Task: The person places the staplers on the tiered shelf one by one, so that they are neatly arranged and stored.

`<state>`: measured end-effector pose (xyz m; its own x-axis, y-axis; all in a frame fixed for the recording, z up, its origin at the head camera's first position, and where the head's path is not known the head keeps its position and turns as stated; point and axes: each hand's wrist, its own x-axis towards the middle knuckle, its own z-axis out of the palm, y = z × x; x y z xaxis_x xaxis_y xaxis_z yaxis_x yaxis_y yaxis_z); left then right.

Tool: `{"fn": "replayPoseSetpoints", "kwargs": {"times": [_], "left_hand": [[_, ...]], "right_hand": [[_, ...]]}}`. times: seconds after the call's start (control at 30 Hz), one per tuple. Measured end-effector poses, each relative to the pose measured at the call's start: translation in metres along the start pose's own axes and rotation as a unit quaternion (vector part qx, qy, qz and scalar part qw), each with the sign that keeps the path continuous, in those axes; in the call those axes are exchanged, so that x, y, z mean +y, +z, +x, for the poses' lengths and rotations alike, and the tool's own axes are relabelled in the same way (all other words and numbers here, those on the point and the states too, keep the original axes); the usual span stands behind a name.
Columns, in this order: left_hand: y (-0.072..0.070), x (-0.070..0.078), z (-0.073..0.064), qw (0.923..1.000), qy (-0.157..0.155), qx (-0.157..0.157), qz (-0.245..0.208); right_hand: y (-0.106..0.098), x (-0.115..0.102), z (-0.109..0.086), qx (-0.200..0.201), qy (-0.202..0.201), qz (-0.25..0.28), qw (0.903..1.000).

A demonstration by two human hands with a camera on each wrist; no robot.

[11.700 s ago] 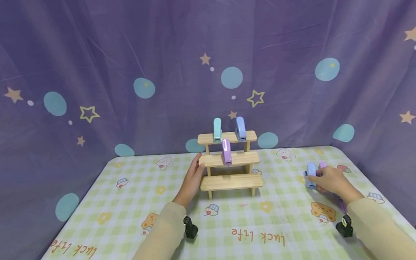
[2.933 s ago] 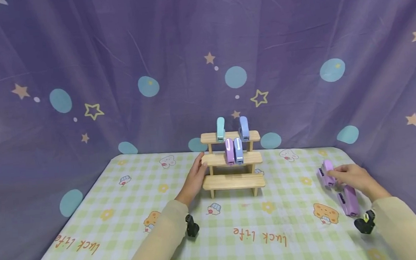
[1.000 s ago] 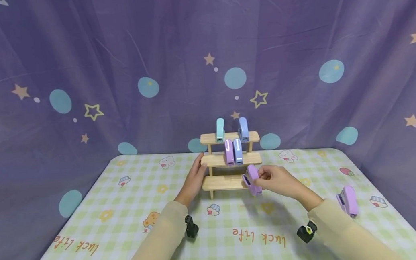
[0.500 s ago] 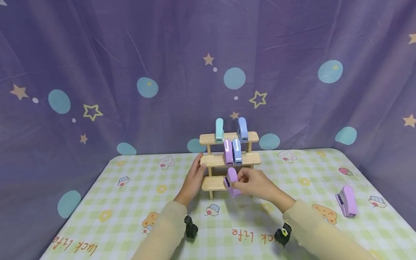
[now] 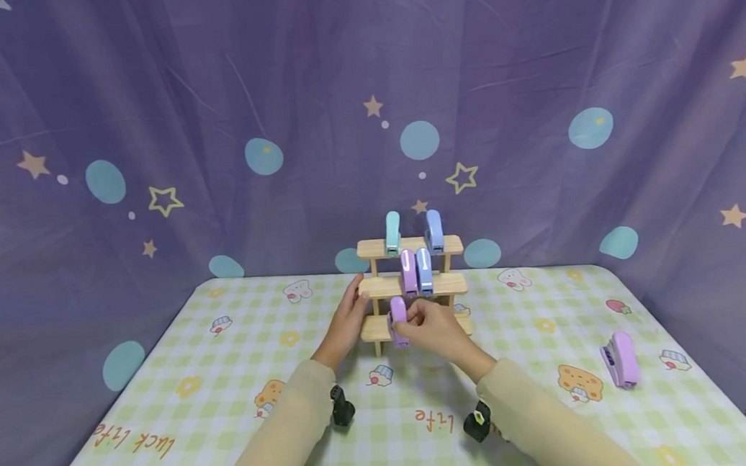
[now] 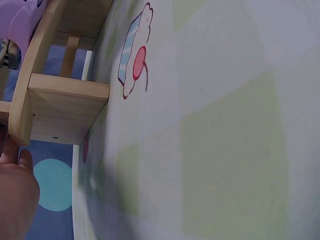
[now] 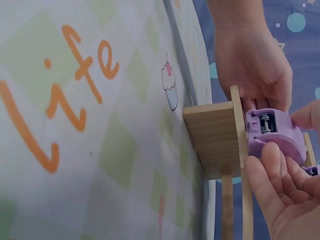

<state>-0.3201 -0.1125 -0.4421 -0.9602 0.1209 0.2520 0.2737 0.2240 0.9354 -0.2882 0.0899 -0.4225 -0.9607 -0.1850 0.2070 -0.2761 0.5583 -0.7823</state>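
My right hand (image 5: pixel 437 329) pinches a purple stapler (image 5: pixel 399 323) between thumb and fingers at the left part of the bottom shelf of a wooden three-tier stand (image 5: pixel 377 288). In the right wrist view the stapler (image 7: pixel 282 131) shows a metal mechanism at its near end and is right by the shelf board. My left hand (image 5: pixel 345 324) holds the left end of the middle shelf. On that shelf stand a purple stapler (image 5: pixel 409 274) and a blue stapler (image 5: pixel 424 272), side by side. A teal stapler (image 5: pixel 393 233) and another blue stapler (image 5: pixel 434 231) stand apart on the top shelf.
Another purple stapler (image 5: pixel 624 361) rests on the checked tablecloth (image 5: pixel 228 387) to the right. A purple curtain (image 5: pixel 313 121) with stars and dots hangs behind the table. Both wrists wear small black cameras.
My right hand has carried the purple stapler from the right side of the table leftward to the bottom shelf. Earlier, the blue stapler joined the middle shelf. My left hand keeps its place.
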Motion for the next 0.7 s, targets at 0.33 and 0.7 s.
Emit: {"fn": "replayPoseSetpoints", "kwargs": {"times": [0.33, 0.7], "left_hand": [[0.0003, 0.0003, 0.0001, 0.9999, -0.011, 0.004, 0.005], [0.0007, 0.0, 0.0003, 0.9999, -0.014, 0.005, 0.004]], "right_hand": [[0.0057, -0.0033, -0.0007, 0.016, 0.015, 0.028, 0.9994], [0.0056, -0.0035, -0.0004, -0.003, 0.03, 0.039, 0.9988]]}}
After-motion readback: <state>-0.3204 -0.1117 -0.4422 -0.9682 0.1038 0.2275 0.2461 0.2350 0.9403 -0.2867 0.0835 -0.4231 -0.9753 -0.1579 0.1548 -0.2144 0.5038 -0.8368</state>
